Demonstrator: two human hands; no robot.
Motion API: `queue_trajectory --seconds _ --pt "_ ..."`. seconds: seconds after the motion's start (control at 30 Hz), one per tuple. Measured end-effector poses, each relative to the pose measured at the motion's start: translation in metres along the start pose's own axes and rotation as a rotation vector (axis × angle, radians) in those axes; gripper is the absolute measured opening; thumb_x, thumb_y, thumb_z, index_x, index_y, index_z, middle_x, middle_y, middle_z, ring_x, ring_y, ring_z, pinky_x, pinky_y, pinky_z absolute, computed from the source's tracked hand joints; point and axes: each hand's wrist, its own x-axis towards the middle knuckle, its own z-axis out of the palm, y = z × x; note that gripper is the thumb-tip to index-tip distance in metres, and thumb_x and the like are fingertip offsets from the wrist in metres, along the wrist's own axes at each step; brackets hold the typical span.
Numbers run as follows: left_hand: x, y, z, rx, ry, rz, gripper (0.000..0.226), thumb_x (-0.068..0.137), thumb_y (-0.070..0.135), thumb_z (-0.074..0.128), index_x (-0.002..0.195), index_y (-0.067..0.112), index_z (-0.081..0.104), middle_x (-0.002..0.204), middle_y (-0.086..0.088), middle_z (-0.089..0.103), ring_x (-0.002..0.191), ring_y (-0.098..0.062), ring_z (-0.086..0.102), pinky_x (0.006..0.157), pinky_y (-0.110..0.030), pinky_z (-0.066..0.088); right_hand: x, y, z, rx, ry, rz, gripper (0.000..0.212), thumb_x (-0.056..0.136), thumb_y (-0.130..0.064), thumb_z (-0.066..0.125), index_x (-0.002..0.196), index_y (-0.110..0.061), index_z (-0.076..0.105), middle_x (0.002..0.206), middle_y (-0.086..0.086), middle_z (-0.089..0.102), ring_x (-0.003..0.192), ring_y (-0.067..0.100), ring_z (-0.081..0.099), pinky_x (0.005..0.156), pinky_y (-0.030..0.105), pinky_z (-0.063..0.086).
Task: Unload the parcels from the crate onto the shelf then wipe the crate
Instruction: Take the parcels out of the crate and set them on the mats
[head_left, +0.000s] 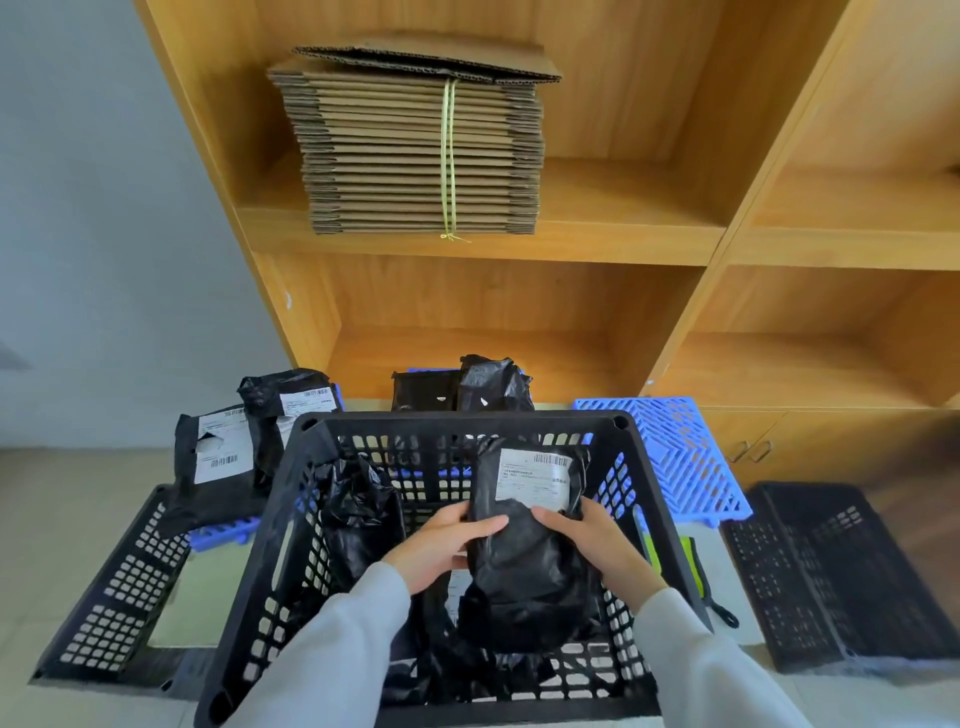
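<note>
While both hands grip it, parcel (524, 540) (black) sits between.

Pale grey wall (104, 234) at left, beige tiled floor (57, 499), wooden cabinet doors (831, 441) low at right.

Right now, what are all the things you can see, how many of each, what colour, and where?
Crate: one, black, in front of the person.
Held parcel: one, black with white label, over the crate, between both hands.
Other parcels in crate: at least one, black; exact count hidden.
Parcels at left: two, black, white labels, beyond the crate.
Parcels behind crate: about two, black, by the shelf base.
Cardboard stack: one tied bundle, brown, on the upper shelf.
Shelf: one, wooden.
Pallet: blue, on the floor, right.
Folded crates: two, black, either side.
Left hand: grips the parcel.
Right hand: fingers curled round the parcel.
</note>
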Motion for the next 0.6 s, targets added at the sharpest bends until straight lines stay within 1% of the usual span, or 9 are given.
queue_trajectory --seconds 0.07,0.13,0.2,0.3,0.37,0.47,0.6 --pt "-0.005 0.002 -0.002 -0.001 0.012 0.032 0.057 0.083 0.035 0.083 0.134 0.022 0.06 0.122 0.001 0.073 0.113 -0.018 0.07 0.101 -0.042 0.055 -0.003 0.001 0.004 0.035 -0.005 0.002 0.048 0.085 -0.03 0.081 0.129 -0.019 0.066 0.119 -0.001 0.075 0.111 0.02 0.071 0.104 0.044 0.052" --pt "-0.009 0.002 -0.007 -0.003 0.026 0.057 0.052 0.085 0.034 0.081 0.133 0.023 0.061 0.121 0.0 0.074 0.113 -0.019 0.07 0.105 -0.046 0.052 -0.005 0.002 0.006 0.061 -0.013 0.021 0.05 0.084 -0.028 0.081 0.13 -0.016 0.064 0.118 0.002 0.075 0.11 0.022 0.071 0.103 0.045 0.053" --pt "-0.012 0.001 -0.012 -0.033 0.048 0.075 0.051 0.086 0.034 0.081 0.132 0.023 0.061 0.121 -0.001 0.074 0.114 -0.02 0.07 0.106 -0.049 0.051 -0.01 0.004 0.007 0.068 -0.025 0.054 0.043 0.086 -0.024 0.08 0.126 -0.017 0.064 0.116 0.005 0.075 0.107 0.025 0.072 0.1 0.045 0.055" --pt "-0.016 -0.002 -0.019 -0.074 0.072 0.079 0.051 0.087 0.034 0.08 0.133 0.022 0.061 0.122 -0.001 0.073 0.114 -0.021 0.07 0.103 -0.046 0.053 -0.014 0.011 0.01 0.028 -0.089 0.089 0.042 0.087 -0.023 0.079 0.125 -0.011 0.066 0.115 0.009 0.075 0.106 0.028 0.072 0.095 0.042 0.057" --pt "-0.021 -0.002 -0.022 -0.073 0.08 0.068 0.049 0.088 0.033 0.078 0.133 0.023 0.062 0.121 0.001 0.074 0.112 -0.019 0.071 0.098 -0.042 0.056 -0.017 0.016 0.014 -0.013 -0.081 0.061 0.042 0.087 -0.023 0.078 0.125 -0.009 0.067 0.114 0.008 0.076 0.105 0.027 0.073 0.094 0.04 0.057" --pt "-0.031 -0.002 -0.025 -0.043 0.106 0.06 0.045 0.088 0.038 0.077 0.13 0.028 0.062 0.119 0.005 0.075 0.109 -0.015 0.071 0.093 -0.037 0.059 -0.019 0.02 0.023 -0.056 -0.039 0.002 0.039 0.086 -0.024 0.08 0.121 -0.012 0.069 0.113 0.007 0.076 0.106 0.026 0.072 0.099 0.047 0.055" --pt "-0.038 -0.007 -0.031 0.028 0.139 0.058 0.048 0.084 0.052 0.077 0.124 0.028 0.064 0.114 0.006 0.076 0.107 -0.019 0.072 0.094 -0.04 0.059 -0.02 0.016 0.031 -0.058 0.022 -0.062 0.032 0.089 -0.023 0.077 0.118 -0.012 0.07 0.112 0.009 0.076 0.103 0.027 0.073 0.095 0.047 0.057"
